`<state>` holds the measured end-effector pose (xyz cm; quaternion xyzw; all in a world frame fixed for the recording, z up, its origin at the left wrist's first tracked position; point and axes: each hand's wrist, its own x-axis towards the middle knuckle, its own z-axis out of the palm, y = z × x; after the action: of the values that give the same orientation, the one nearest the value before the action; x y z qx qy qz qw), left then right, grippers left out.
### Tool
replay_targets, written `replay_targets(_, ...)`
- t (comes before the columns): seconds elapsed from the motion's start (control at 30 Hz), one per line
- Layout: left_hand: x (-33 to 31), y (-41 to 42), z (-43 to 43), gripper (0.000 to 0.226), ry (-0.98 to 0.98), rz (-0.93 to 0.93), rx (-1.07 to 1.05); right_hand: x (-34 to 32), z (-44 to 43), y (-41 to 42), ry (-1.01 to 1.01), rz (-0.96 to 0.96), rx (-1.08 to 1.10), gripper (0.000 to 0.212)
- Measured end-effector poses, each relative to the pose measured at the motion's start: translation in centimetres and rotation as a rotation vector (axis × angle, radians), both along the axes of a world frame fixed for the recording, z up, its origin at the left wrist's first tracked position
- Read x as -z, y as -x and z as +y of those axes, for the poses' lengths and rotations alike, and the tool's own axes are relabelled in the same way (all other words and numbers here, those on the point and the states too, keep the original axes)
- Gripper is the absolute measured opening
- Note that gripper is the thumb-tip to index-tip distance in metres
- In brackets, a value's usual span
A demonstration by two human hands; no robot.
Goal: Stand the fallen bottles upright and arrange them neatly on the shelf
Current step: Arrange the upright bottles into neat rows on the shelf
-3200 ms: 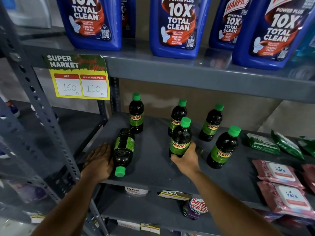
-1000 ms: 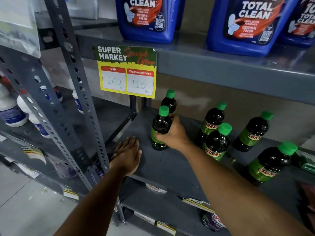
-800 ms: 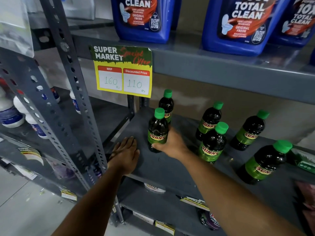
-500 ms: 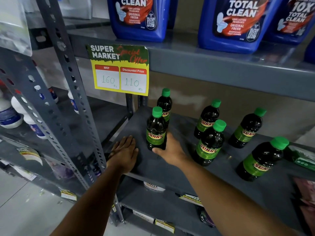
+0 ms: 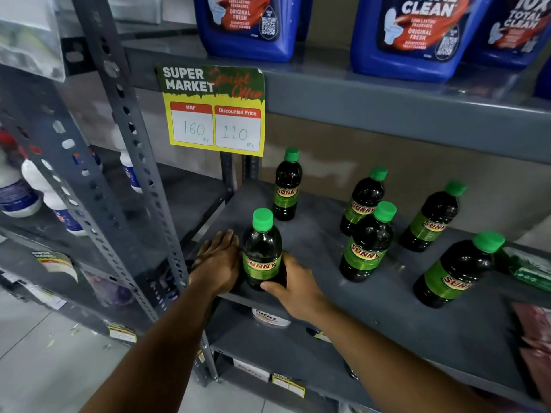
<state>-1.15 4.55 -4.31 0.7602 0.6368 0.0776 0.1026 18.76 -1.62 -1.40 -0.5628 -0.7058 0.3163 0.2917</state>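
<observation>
Several dark bottles with green caps and green "SUNNY" labels stand upright on the grey shelf (image 5: 322, 245). The nearest one, the front-left bottle (image 5: 262, 251), stands at the shelf's front left corner. My right hand (image 5: 293, 286) grips its lower right side. My left hand (image 5: 219, 260) lies flat on the shelf, touching the bottle's left side, fingers together. Another bottle (image 5: 286, 186) stands behind it near the back. Three stand in a cluster to the right (image 5: 367, 242) (image 5: 363, 201) (image 5: 432, 217). One more (image 5: 456, 272) stands far right.
A yellow price tag (image 5: 214, 110) hangs from the shelf above, which carries big blue cleaner jugs (image 5: 417, 37). A perforated steel upright (image 5: 128, 162) stands at the left. Green and pink packets (image 5: 527, 269) lie at the right end. White bottles (image 5: 29, 186) fill the neighbouring rack.
My right hand stood the fallen bottle up, then pulled it from beside the back bottle toward the shelf's front left corner. My left hand stayed flat on the shelf.
</observation>
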Motion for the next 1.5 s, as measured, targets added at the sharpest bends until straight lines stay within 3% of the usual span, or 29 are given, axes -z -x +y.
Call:
replay_targets(0.2, -0.4, -0.3, 0.0, 0.068, 0.054, 0.072, -0.014, -0.4, -1.1, 0.5, 0.006, 0.034, -0.007, 0.069)
replay_targets(0.3, -0.5, -0.4, 0.1, 0.068, 0.070, 0.095, -0.027, -0.2, -2.3, 0.1, -0.033, 0.098, 0.007, 0.086)
replay_targets(0.37, -0.7, -0.5, 0.0, 0.067, 0.072, 0.095, -0.033, 0.1, -3.4, -0.9, -0.186, 0.182, 0.188, 0.085)
replay_targets(0.47, -0.6, -0.5, -0.1, 0.065, 0.048, 0.062, -0.030, 0.5, -4.6, -3.7, -0.504, 0.198, 0.627, 0.076)
replay_targets(0.57, -0.7, -0.6, -0.2, 0.068, 0.033, 0.054, -0.023, 0.3, -3.8, -7.2, -0.461, 0.141, 0.903, 0.097)
replay_targets(0.67, -0.7, -0.6, -0.2, 0.070, 0.040, 0.077, -0.022, -0.4, -2.0, -10.7, -0.252, 0.141, 0.773, 0.115)
replay_targets(0.8, -0.4, -0.5, 0.0, 0.066, 0.044, 0.047, -0.034, -1.3, -0.7, -12.6, 0.001, 0.141, 0.577, 0.087)
replay_targets(1.03, -0.3, -0.4, -0.1, 0.065, 0.028, 0.059, -0.029, -1.3, -3.5, -11.1, 0.000, 0.143, 0.542, 0.065)
replay_targets(1.37, -0.1, -0.3, 0.0, 0.068, 0.038, 0.061, -0.026, 0.2, -7.5, -9.4, -0.004, 0.156, 0.484, 0.066)
replay_targets(1.43, -0.2, -0.4, -0.1, 0.068, 0.035, 0.052, -0.027, 0.3, -7.5, -9.5, -0.014, 0.178, 0.460, 0.077)
replay_targets(1.5, -0.4, -0.5, -0.3, 0.070, 0.026, 0.042, -0.024, 0.7, -8.1, -9.6, -0.053, 0.244, 0.424, 0.110)
